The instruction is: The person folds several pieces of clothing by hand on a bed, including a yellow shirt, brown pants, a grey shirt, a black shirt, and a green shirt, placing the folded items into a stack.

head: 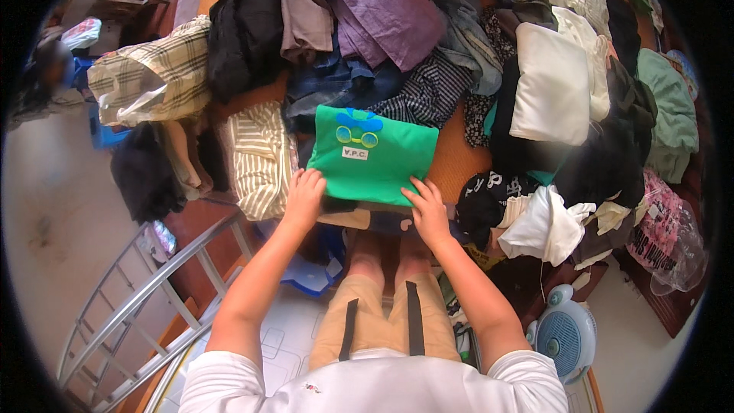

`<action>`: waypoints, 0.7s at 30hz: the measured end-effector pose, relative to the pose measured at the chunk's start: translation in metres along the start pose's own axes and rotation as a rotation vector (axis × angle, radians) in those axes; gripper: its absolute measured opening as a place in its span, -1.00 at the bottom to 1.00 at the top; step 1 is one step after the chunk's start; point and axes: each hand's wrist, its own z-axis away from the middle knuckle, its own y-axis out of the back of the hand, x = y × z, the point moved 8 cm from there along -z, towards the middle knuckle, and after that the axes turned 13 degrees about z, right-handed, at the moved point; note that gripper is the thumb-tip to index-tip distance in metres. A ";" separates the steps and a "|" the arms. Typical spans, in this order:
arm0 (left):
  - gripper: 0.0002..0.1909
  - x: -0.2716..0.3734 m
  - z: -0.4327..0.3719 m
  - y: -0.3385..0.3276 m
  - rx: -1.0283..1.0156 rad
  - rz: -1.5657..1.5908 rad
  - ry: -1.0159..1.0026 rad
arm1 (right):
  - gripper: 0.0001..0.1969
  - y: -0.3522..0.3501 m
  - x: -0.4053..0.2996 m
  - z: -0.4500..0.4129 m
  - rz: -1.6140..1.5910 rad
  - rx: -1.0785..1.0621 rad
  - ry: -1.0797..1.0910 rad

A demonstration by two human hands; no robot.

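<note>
A green garment (pixel 373 175), folded into a rectangle with a blue and yellow print on top, lies before me at the near edge of the clothes. My left hand (pixel 305 192) rests at its lower left corner, fingertips on the cloth. At its lower right corner, my right hand (pixel 427 203) touches the edge with spread fingers. Whether either thumb pinches the cloth from beneath is hidden. A striped cream garment (pixel 261 160) lies just left of the green one. Beyond it are a black-and-white striped garment (pixel 427 92) and a folded purple cloth (pixel 381 11).
White folded cloth (pixel 550 86) tops dark clothes at right. A checked bag (pixel 155 77) stands at left. Below are a metal ladder (pixel 155 292), a blue plastic container (pixel 312 272) near my legs, and a blue fan (pixel 565 332) at lower right.
</note>
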 end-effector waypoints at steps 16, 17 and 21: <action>-0.60 -0.012 -0.139 0.013 -0.242 0.159 0.121 | -0.79 0.019 0.067 -0.116 -1.373 0.089 -0.674; -0.64 -0.017 -0.140 0.012 -0.223 0.175 0.130 | -0.78 0.015 0.066 -0.115 -1.420 0.083 -0.701; -0.65 -0.032 -0.138 0.010 -0.214 0.223 0.214 | -0.66 0.030 0.056 -0.127 -0.927 0.027 -0.463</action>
